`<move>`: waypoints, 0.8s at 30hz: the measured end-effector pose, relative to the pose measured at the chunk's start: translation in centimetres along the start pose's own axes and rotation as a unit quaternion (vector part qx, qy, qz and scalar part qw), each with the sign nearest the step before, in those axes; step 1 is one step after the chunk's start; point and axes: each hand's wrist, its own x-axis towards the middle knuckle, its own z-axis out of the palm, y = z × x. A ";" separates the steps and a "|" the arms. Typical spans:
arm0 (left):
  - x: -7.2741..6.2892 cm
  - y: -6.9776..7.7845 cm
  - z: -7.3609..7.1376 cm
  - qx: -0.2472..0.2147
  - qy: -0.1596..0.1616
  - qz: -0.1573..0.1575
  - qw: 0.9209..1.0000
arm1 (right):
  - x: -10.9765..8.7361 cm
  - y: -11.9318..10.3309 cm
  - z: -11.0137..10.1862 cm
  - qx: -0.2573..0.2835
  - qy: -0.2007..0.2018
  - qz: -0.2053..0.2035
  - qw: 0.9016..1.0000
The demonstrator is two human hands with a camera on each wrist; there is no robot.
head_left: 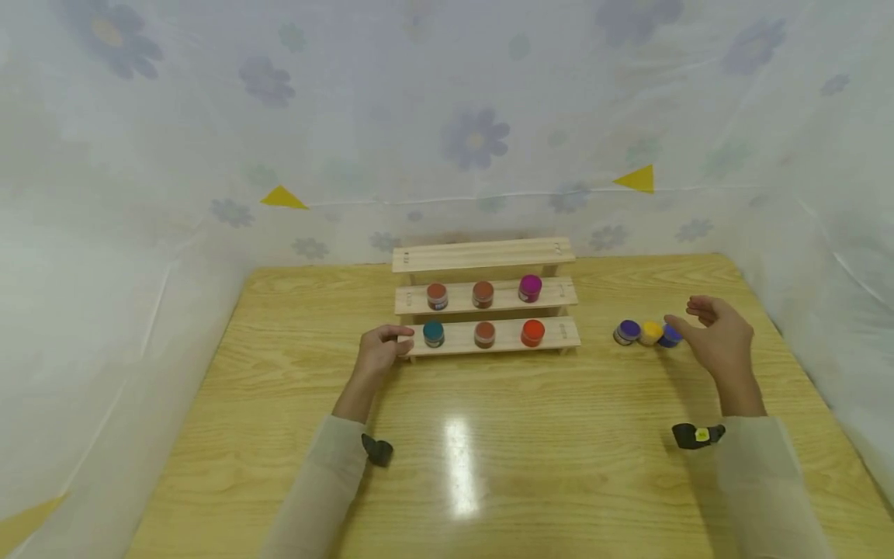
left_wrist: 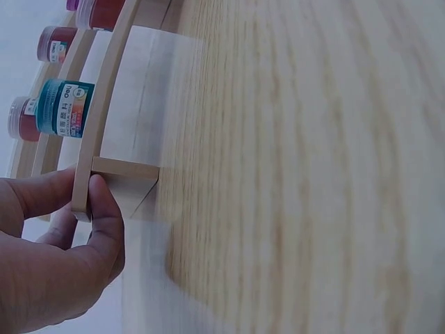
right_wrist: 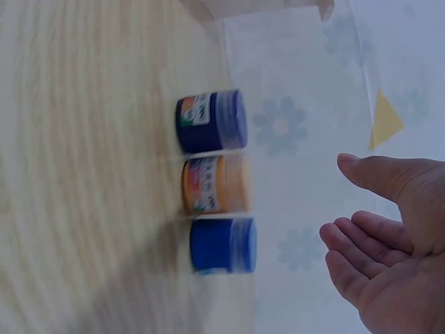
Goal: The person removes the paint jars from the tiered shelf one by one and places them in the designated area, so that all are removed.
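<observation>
My left hand (head_left: 378, 351) pinches the left end of the lowest board of a three-tier wooden rack (head_left: 457, 339). In the left wrist view, thumb and fingers grip this board end from both faces, close by a teal paint jar (left_wrist: 64, 108). Over at the right, my right hand (head_left: 725, 341) is held above the table, its fingers apart and nothing in them. Beside it a dark purple paint jar (right_wrist: 211, 122), a yellow-orange paint jar (right_wrist: 215, 184) and a blue paint jar (right_wrist: 223, 245) stand in a row. The thumb overlaps the blue jar in the head view.
On the rack's middle board are two brown-red jars (head_left: 483, 294) and a magenta jar (head_left: 530, 288). The lowest board also bears a brown-red jar (head_left: 485, 335) and a bright red jar (head_left: 532, 333). A flower-patterned sheet (head_left: 363, 140) hangs behind the wooden table (head_left: 559, 466).
</observation>
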 end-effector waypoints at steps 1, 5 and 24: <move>0.0 0.0 0.0 0.001 -0.001 0.001 1.000 | 0.0 -0.3 0.0 0.005 0.006 -0.005 1.000; 0.0 0.0 0.0 0.000 0.000 0.003 1.000 | 0.2 -1.7 0.3 0.028 0.022 -0.023 0.999; -0.2 0.1 0.2 0.000 0.003 0.001 1.000 | 0.4 -7.5 3.7 0.111 0.050 -0.089 0.989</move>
